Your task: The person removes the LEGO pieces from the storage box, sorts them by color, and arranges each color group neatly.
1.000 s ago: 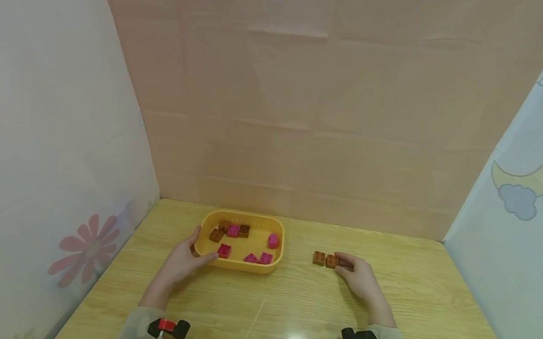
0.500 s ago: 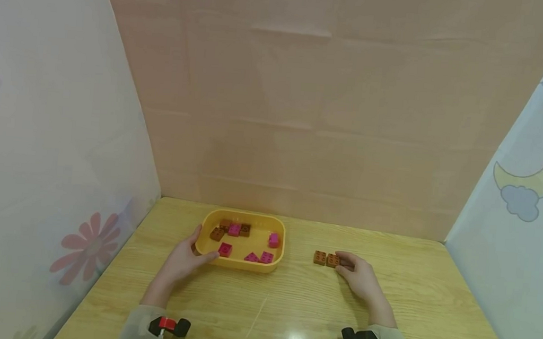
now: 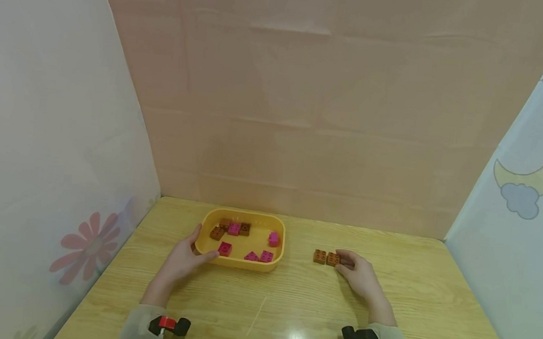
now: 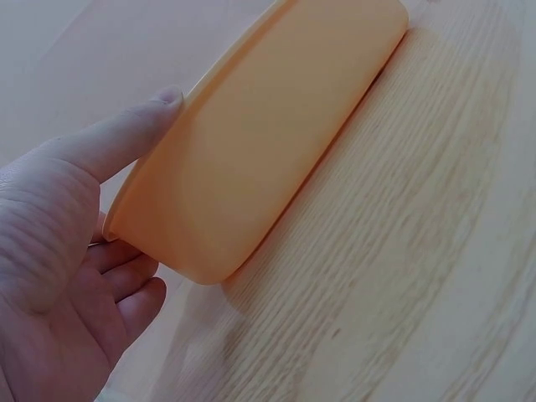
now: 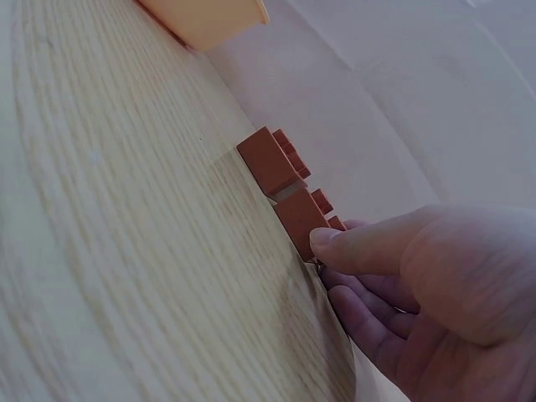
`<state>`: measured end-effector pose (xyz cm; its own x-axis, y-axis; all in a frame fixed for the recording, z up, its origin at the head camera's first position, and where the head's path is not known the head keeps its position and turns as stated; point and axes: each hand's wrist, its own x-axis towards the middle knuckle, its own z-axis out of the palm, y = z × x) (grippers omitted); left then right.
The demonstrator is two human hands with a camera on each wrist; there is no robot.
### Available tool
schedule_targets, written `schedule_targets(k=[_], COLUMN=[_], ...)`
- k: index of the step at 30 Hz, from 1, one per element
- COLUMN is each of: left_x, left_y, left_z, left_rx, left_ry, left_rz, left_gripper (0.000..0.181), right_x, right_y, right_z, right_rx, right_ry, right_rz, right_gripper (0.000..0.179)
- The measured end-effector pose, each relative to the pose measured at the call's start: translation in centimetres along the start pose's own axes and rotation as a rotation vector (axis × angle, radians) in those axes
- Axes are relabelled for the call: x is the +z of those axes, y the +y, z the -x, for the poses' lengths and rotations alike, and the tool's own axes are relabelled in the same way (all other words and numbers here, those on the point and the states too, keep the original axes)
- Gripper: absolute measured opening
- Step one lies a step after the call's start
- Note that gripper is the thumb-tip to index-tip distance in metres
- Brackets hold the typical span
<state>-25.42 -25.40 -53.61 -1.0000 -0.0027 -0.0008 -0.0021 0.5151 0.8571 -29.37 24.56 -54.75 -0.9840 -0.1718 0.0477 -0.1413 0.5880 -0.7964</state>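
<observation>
Gripping tray (image 3: 245,265), left hand (image 3: 183,258) likely steadies it; right hand (image 3: 360,277) pinches outer brick (image 3: 332,259) where, I judge, access is free.

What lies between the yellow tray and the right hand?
The head view shows the left brown brick nearest the yellow tray, then the right brown brick, pinched by the right hand. Bare tabletop separates the yellow tray from the left brown brick.
</observation>
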Motion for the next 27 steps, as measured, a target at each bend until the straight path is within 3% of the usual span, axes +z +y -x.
schedule_targets(k=[27], left_x=[0.06], left_y=[0.17], left_z=[-0.02], left_rx=[-0.008], left_ry=[0.002], left_rz=[-0.008], left_gripper=[0.114], right_x=[-0.79], right_y=[0.27], right_z=[0.16], right_rx=[0.008], right_ry=[-0.047], right_rz=[-0.029], right_gripper=[0.052])
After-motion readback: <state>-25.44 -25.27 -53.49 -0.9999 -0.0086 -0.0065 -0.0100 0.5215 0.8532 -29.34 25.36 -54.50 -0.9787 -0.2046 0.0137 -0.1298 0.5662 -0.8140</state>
